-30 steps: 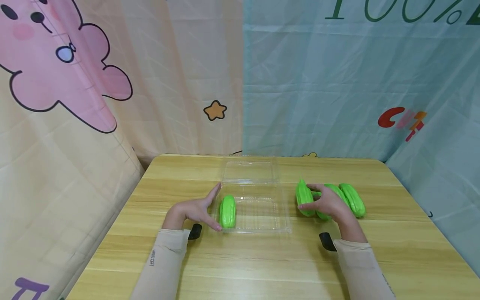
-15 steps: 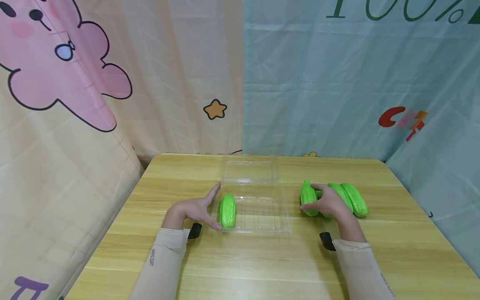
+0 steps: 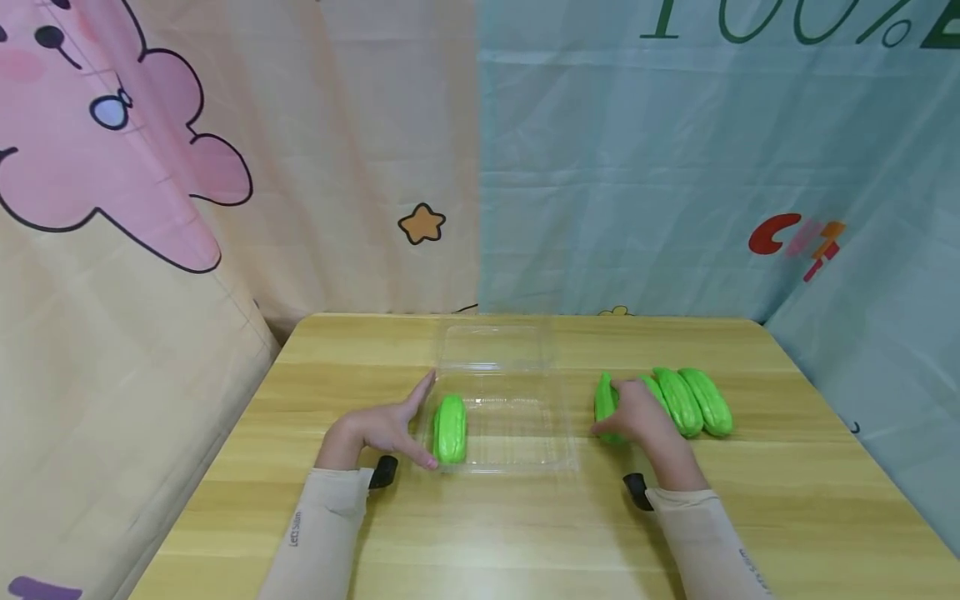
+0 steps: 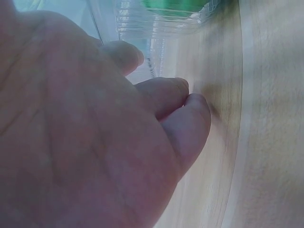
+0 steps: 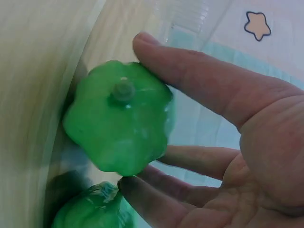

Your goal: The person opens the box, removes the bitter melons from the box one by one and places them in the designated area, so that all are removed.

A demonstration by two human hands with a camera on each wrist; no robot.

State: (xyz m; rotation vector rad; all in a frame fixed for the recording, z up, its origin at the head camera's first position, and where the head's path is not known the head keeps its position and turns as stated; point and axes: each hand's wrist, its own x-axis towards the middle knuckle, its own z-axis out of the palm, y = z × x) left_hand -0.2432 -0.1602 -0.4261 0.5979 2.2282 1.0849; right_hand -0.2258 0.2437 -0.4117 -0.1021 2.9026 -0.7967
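Note:
A clear plastic clamshell box point(image 3: 517, 433) lies on the table with its lid point(image 3: 495, 346) folded back. Inside, along the left wall, is one green ridged gourd point(image 3: 450, 429). My left hand point(image 3: 382, 425) spreads beside that wall, thumb near the front corner and index finger toward the back. To the right of the box, my right hand point(image 3: 641, 412) grips another ridged gourd point(image 3: 604, 400) between thumb and fingers. The right wrist view shows its lobed, stemmed end point(image 5: 121, 118) close to the table, with the thumb point(image 5: 199, 76) across its upper side.
Several more green gourds point(image 3: 681, 402) lie side by side just right of my right hand. The wooden table point(image 3: 480, 533) reaches back to printed cloth curtains point(image 3: 675, 167). A black wrist mount point(image 3: 638, 492) sticks out near each sleeve.
The right hand first slid slightly right with the row. Now its fingers have closed around the leftmost gourd, which stands further from the others. The left hand keeps its place by the box.

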